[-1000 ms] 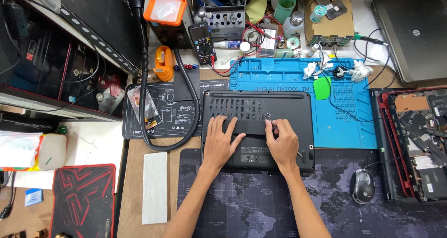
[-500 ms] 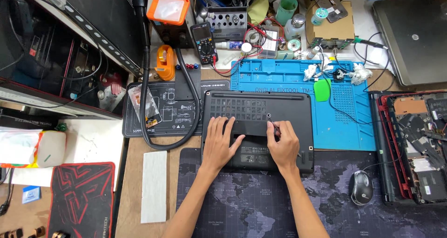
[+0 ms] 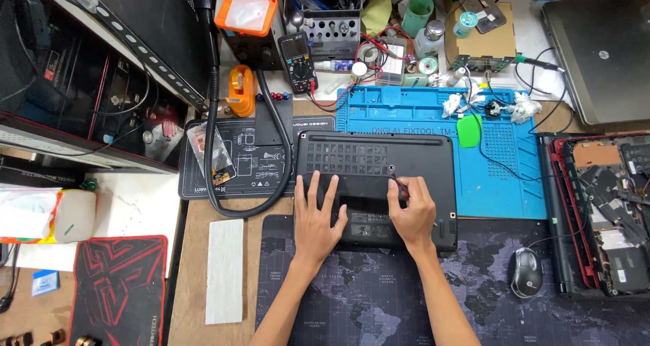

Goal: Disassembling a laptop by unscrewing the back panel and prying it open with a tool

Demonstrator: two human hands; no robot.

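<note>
A black laptop lies upside down in front of me, its vented bottom cover facing up. My left hand rests flat on the cover's left half, fingers spread. My right hand grips a thin dark screwdriver, whose tip touches the cover near its middle. The laptop sits partly on a blue work mat and partly on a dark map-print desk mat.
An opened red-edged laptop lies at the right, a mouse beside it. A closed grey laptop sits at the back right. A multimeter, an orange lamp, a black hose, jars and tools crowd the back.
My right hand has moved from lying flat on the cover to holding the screwdriver, with its tip set on the cover. My left hand has stayed in place.
</note>
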